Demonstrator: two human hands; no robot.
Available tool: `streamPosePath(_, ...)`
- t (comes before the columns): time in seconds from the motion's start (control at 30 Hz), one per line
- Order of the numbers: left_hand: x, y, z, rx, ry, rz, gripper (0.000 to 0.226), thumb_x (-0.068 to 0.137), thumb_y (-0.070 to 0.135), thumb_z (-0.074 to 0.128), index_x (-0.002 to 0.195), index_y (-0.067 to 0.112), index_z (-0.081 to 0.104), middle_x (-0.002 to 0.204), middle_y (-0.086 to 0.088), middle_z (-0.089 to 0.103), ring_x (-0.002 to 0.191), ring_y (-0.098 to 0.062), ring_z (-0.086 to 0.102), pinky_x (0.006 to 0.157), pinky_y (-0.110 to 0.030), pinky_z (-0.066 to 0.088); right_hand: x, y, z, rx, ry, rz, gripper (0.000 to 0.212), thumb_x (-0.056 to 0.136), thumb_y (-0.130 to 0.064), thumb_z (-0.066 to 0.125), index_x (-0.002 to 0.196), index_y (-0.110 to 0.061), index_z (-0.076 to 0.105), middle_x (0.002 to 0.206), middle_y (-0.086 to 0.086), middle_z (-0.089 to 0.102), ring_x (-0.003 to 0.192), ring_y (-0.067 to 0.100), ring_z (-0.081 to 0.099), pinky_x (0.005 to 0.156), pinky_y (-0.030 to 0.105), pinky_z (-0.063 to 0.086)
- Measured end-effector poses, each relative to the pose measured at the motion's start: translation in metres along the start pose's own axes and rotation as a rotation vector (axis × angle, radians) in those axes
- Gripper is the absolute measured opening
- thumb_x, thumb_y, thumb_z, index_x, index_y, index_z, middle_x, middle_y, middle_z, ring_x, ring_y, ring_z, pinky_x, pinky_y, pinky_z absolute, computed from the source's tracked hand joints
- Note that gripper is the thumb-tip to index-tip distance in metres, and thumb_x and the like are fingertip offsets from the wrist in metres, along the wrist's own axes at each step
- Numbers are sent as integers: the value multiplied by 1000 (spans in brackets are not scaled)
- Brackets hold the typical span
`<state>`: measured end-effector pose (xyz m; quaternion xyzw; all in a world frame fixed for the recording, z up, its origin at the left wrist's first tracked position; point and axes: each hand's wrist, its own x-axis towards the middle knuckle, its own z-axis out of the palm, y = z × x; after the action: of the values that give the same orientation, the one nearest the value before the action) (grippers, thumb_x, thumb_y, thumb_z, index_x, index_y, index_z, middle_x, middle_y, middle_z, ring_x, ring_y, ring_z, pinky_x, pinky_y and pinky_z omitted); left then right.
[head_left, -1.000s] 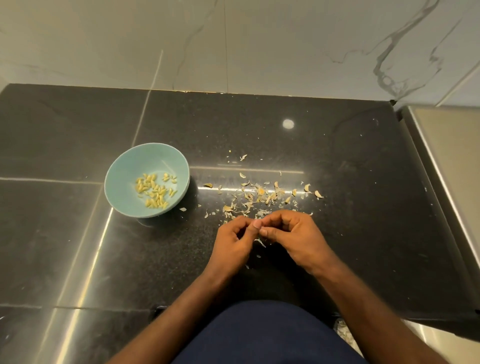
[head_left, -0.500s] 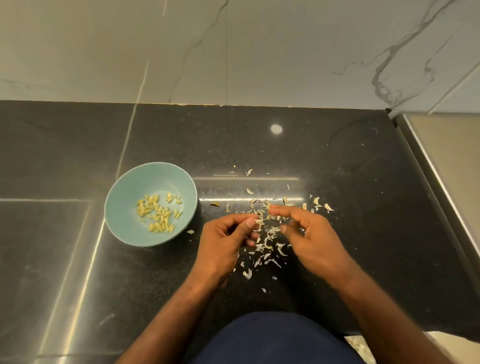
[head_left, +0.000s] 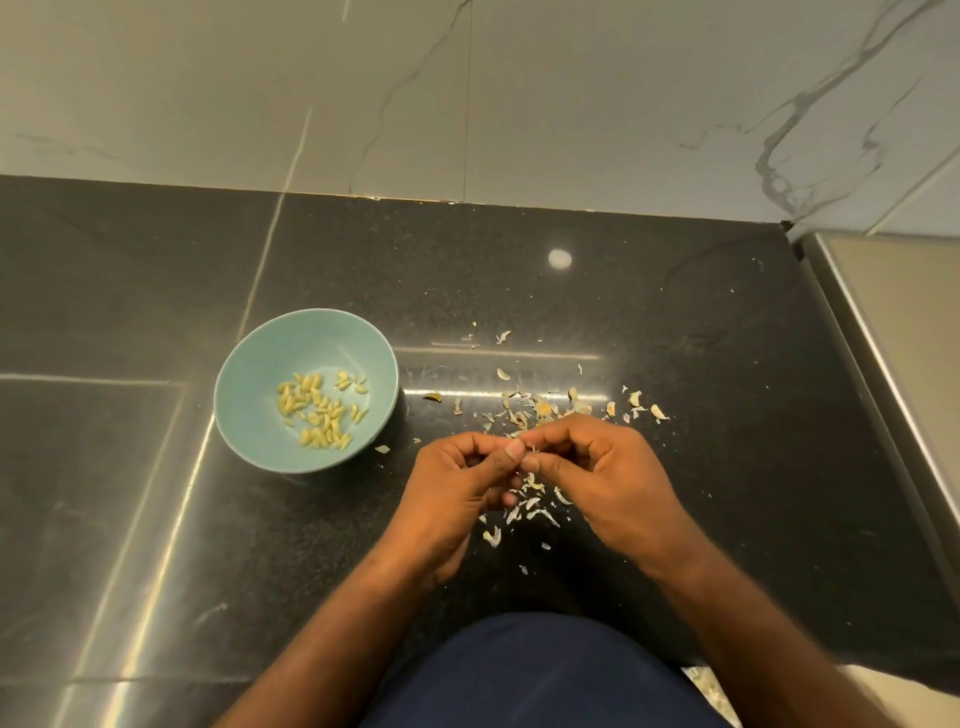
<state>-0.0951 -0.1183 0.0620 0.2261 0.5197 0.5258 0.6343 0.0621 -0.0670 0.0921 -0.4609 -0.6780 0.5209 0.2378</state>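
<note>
Pinches a tiny seed (head_left: 532, 450) between the curled fingertips of left hand (head_left: 462, 486) and right hand (head_left: 605, 480), just above the scattered husks (head_left: 492, 536); seems feather-light, brittle-shelled and slippery (best nipped at its tips), with open black countertop (head_left: 727, 426) all round and the teal bowl (head_left: 311, 338) well apart leftward.

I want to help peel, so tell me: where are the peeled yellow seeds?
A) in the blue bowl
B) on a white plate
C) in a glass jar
A: the yellow seeds lie inside the blue bowl, while pale husk scraps lie scattered on the black counter.
</note>
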Motion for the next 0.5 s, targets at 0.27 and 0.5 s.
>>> streamPosePath(0.27,17,-38,-2,570,170,202,15,96,29,63,88,20,72,72,1,69,59,-4,59,56,-19,49,14,61,-28,-263,-9,389,10,93,-9,68,88,-17,72,79,1,72,69,8,65,67,24,59)
streamPosePath(0.5,18,-53,-3,643,191,307,38,95,46,51,79,17,70,66,5,66,56,-14,60,56,-37,52,29,57,-24,-376,-49,464,12,92,-9,69,81,-13,70,78,11,72,65,12,65,61,23,58)
